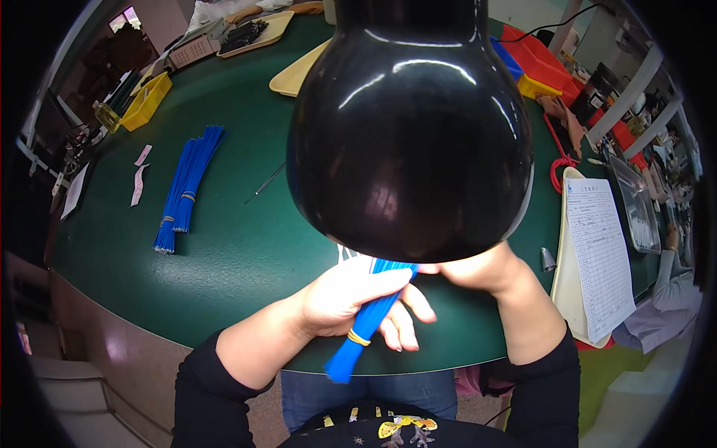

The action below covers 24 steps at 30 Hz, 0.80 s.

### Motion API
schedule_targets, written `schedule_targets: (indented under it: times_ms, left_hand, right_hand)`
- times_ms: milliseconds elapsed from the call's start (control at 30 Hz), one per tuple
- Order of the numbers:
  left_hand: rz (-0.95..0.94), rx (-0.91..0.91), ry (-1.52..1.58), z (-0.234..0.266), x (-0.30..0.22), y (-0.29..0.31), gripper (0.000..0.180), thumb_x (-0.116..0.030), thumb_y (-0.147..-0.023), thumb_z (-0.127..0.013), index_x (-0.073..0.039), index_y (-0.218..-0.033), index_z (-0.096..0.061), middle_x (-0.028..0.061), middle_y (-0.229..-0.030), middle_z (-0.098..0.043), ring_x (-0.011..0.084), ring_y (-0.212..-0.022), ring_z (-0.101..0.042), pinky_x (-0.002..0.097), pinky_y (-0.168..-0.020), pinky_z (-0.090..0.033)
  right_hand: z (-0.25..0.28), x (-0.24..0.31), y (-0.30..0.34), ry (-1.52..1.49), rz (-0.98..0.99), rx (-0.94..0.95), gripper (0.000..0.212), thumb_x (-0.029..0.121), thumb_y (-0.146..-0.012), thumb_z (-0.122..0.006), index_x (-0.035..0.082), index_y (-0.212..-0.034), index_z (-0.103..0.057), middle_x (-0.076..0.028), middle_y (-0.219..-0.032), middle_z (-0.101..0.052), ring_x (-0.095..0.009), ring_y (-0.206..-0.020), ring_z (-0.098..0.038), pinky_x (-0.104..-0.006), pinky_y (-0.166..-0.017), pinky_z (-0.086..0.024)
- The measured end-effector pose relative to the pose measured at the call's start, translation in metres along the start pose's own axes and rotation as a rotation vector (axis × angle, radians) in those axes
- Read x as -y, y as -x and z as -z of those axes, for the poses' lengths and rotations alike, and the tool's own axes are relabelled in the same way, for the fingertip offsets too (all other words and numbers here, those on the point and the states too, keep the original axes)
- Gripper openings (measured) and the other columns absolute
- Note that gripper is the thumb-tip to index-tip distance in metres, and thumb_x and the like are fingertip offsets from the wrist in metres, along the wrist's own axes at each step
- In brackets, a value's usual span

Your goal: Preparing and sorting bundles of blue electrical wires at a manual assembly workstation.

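My left hand (340,295) is wrapped round a bundle of thin blue wires (377,312), thumb across the top and fingers beneath. A yellowish rubber band (358,338) ties the bundle near its lower end, which points toward me past the table edge. The upper end runs under the black lamp shade (411,149). My right hand (482,267) is partly under the same shade, beside the bundle's upper part; its fingers are mostly hidden, so their grip cannot be made out. A few thin white strands (345,254) show just above my left hand.
More banded blue wire bundles (187,183) lie on the green table (239,299) at left, near pink paper strips (139,183). A thin pointed tool (261,187) lies mid-table. At right are a printed sheet (597,246) on a cream tray and a small metal cone (548,259).
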<state>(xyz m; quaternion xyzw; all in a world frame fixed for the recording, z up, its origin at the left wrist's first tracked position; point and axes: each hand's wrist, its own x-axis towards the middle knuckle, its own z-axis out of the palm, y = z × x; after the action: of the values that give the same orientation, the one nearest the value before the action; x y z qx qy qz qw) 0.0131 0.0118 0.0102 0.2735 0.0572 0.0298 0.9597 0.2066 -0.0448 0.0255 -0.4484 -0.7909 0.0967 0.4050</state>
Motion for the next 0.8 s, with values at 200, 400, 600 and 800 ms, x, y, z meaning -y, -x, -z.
schedule_targets:
  times_ms: [200, 400, 600, 800]
  left_hand:
    - [-0.013, -0.187, -0.238, -0.003, -0.001, 0.001, 0.029, -0.010, -0.086, -0.050, 0.011, -0.106, -0.045, 0.0190, -0.085, -0.060, 0.0247, -0.072, -0.064, 0.0275, -0.064, -0.054]
    - [0.059, -0.098, -0.261, -0.010, 0.004, 0.006, 0.029, -0.019, -0.090, -0.045, 0.006, -0.084, -0.059, 0.0100, -0.064, -0.060, 0.0123, -0.058, -0.058, 0.0217, -0.056, -0.047]
    - [-0.131, -0.209, -0.284, -0.019, 0.004, 0.008, 0.020, -0.010, -0.090, -0.043, 0.007, -0.090, -0.056, 0.0116, -0.076, -0.060, 0.0144, -0.060, -0.059, 0.0224, -0.057, -0.048]
    - [-0.251, -0.393, -0.553, -0.009, 0.010, 0.009, 0.010, 0.000, -0.082, -0.053, 0.006, -0.090, -0.056, 0.0115, -0.076, -0.061, 0.0150, -0.068, -0.060, 0.0245, -0.061, -0.050]
  right_hand:
    - [0.001, -0.002, -0.002, -0.783, -0.384, -0.124, 0.048, 0.006, -0.080, -0.057, -0.002, -0.122, -0.035, -0.012, -0.114, -0.049, -0.016, -0.102, -0.050, -0.0293, -0.089, -0.040]
    - [-0.018, 0.026, -0.008, -0.504, -0.284, -0.013, 0.013, 0.004, -0.075, -0.060, -0.001, -0.087, -0.057, -0.006, -0.075, -0.059, -0.012, -0.068, -0.056, -0.0240, -0.061, -0.045]
    - [-0.014, 0.006, 0.001, -0.939, -0.403, -0.072, 0.007, 0.002, -0.077, -0.055, -0.002, -0.082, -0.056, -0.006, -0.066, -0.060, -0.007, -0.053, -0.053, -0.0193, -0.050, -0.041]
    - [-0.012, 0.011, 0.000, -0.862, -0.367, 0.038, 0.018, -0.003, -0.072, -0.058, -0.004, -0.089, -0.057, -0.008, -0.074, -0.062, -0.011, -0.065, -0.059, -0.0234, -0.063, -0.048]
